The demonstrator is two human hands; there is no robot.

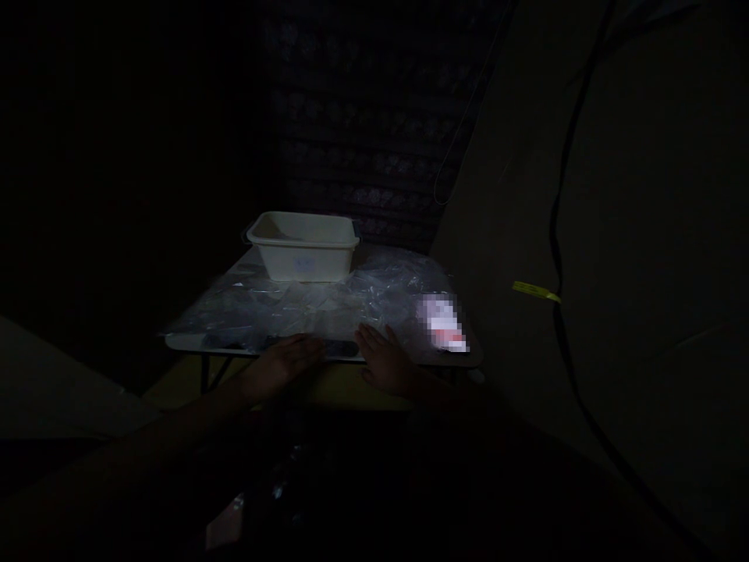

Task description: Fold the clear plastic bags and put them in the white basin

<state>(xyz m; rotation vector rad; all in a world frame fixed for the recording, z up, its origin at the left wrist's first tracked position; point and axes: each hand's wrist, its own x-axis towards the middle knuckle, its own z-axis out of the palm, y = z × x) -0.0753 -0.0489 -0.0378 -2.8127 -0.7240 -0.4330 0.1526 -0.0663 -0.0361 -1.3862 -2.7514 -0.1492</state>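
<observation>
In dim light, clear crinkled plastic [234,303] covers much of a small table [181,342]. My left hand [286,361] rests at the table's front edge, its fingers stretched to the right beside a dark strip. To the right, my right hand [383,361] lies with fingers spread at the same edge, touching the plastic. Neither hand shows anything held. Behind them a cream plastic basin [307,261] with dark side handles stands at the back left of the table. What it contains is hard to make out.
A blurred white and red item [445,324] lies on the table's right side. A dark cable [555,257] with a yellow tag [535,291] runs down the right. A patterned dark curtain hangs behind the table. Folding legs show below.
</observation>
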